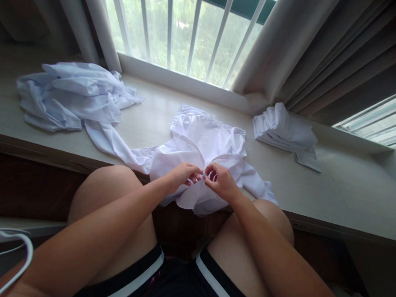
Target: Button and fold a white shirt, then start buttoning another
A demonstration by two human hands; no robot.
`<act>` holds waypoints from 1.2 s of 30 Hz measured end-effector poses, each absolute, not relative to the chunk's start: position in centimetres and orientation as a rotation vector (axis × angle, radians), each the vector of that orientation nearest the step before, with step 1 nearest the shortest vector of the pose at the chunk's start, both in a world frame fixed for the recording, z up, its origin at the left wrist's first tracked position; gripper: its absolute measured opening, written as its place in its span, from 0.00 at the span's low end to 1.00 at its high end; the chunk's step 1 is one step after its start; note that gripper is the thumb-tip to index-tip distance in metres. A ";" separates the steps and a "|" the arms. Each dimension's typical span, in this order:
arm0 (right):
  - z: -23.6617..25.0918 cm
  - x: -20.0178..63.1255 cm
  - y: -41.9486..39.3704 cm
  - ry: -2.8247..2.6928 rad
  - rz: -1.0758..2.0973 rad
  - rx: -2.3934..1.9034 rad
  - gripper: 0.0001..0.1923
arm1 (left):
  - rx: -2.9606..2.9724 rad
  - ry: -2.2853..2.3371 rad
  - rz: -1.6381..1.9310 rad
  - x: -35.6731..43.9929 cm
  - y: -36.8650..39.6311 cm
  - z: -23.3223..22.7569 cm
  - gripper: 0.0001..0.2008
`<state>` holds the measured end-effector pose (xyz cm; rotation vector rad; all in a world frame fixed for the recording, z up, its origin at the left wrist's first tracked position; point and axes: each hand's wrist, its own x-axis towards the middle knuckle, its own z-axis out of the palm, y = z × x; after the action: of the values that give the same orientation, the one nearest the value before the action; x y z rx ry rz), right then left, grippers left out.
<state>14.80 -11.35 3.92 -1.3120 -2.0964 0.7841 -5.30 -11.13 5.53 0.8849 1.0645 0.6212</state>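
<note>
A white shirt (pixel 191 144) lies spread on the pale ledge before my knees, its lower part hanging over the front edge and its sleeves reaching out to both sides. My left hand (pixel 187 173) pinches the shirt's front at the middle, thumb and forefinger closed on the cloth. Close beside it, almost touching, my right hand (pixel 218 178) grips the opposite front edge between thumb and curled fingers. Whether a button sits between the fingertips is too small to tell.
On the left of the ledge (pixel 353 187) lies a crumpled heap of white clothes (pixel 72 96). A folded white stack (pixel 283 126) is at the right. Behind are a barred window (pixel 183 32) and grey curtains (pixel 298 37). A white cable (pixel 29 251) loops at lower left.
</note>
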 end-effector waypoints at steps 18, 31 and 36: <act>3.9 14.6 -11.6 -2.116 0.661 -1.365 0.05 | 0.910 1.002 0.626 -5.4 -11.0 5.3 0.16; 3.8 14.7 -11.2 -2.164 0.610 -1.356 0.05 | 1.026 1.088 0.587 -5.2 -10.7 4.7 0.15; 3.9 14.9 -11.2 -2.170 0.645 -1.364 0.05 | 1.226 1.126 0.602 -4.9 -10.7 4.0 0.14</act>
<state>14.86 -11.19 3.88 -1.3639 -2.1698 0.6446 -4.93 -10.67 4.04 1.2264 1.1262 0.6022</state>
